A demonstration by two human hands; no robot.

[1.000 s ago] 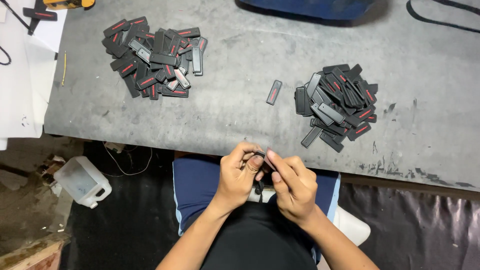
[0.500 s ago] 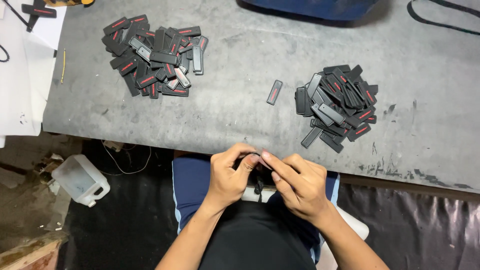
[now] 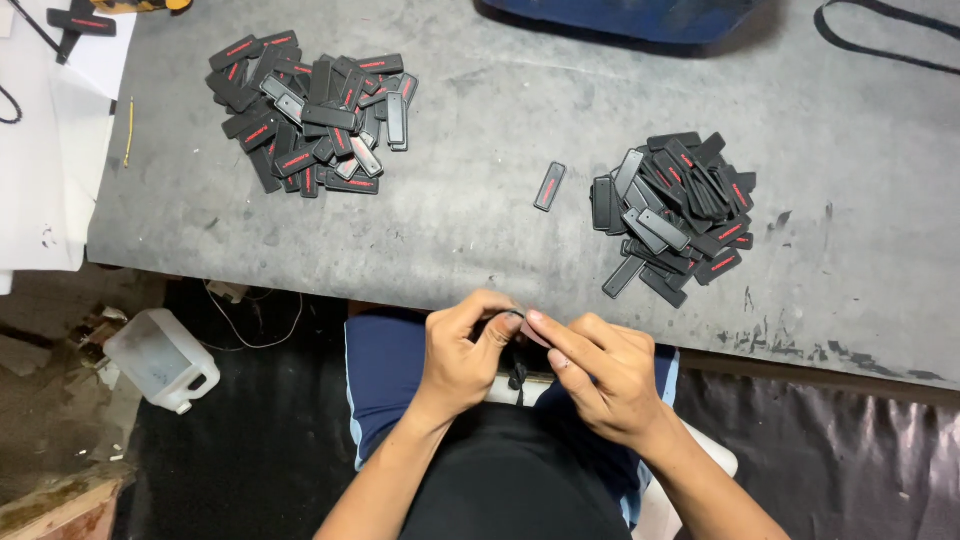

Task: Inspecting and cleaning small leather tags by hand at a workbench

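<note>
Left hand [image 3: 462,352] and right hand [image 3: 598,372] pinch together.

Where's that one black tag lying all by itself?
The single black tag lies on the grey table, between the left pile and the right pile, closer to the right one.

A grey table [image 3: 480,220] with a worn, scuffed top fills the far half of the view; dark chips and scratches mark its near right edge. A white sheet [image 3: 45,170] covers the surface to the left of it. Below the table, the floor [image 3: 50,400] on the left is bare, dusty and littered with scraps. A translucent plastic jug [image 3: 160,360] lies there on its side, with a thin cable [image 3: 250,330] looping nearby. Black plastic sheeting [image 3: 840,450], slightly shiny, spreads on the near right. The light is even and soft.
</note>
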